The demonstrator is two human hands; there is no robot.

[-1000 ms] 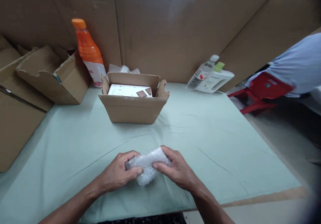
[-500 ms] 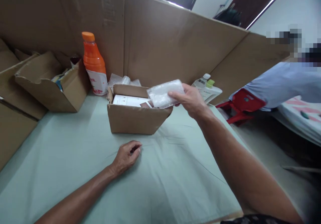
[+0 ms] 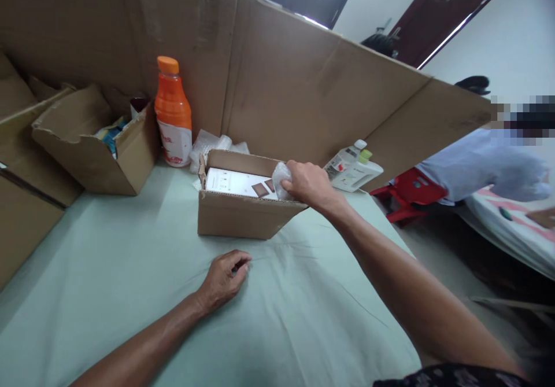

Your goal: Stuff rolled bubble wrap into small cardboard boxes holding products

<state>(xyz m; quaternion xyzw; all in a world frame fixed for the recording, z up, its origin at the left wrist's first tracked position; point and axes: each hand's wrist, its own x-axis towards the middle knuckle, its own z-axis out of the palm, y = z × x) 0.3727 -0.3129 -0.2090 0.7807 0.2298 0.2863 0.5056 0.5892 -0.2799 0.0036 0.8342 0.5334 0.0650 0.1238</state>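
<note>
My right hand [image 3: 310,183] is closed on a folded piece of bubble wrap [image 3: 281,180] at the right end of a small open cardboard box [image 3: 234,216]. The wrap's lower part is inside the box opening, and my fingers hide some of it. Beside it in the box lies a white printed carton [image 3: 232,181] with brown squares on its top. My left hand [image 3: 225,278] rests on the green cloth in front of the box, fingers curled in toward the thumb, holding nothing.
An orange bottle [image 3: 173,112] and more bubble wrap [image 3: 206,144] stand behind the box. Larger cardboard boxes [image 3: 93,164] are at left. Two bottles [image 3: 358,176] lean near the cardboard wall [image 3: 286,74]. A person in light clothing [image 3: 481,164] is beyond, by a red chair [image 3: 411,187].
My right hand has lowered the bubble wrap from above the box into its right end. The view has shifted slightly. My left hand stays in place on the cloth.
</note>
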